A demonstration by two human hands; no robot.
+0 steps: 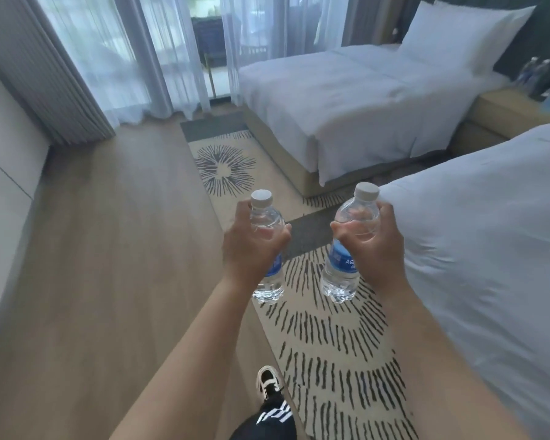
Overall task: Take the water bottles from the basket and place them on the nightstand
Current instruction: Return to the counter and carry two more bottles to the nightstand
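While no basket is to be seen anywhere in view, two water bottles are already carried upright above the patterned rug: one bottle is wrapped by the left hand, the other bottle is clasped by the right hand, fingers closed round each upper body. Removal from the basket is judged done for this pair; placement is left. The nightstand lies far right, between the two beds, well apart from the hands, and two more bottles are already stood on it. On the right bottle's blue label only the letters "AQ" can be read; the rest is hidden.
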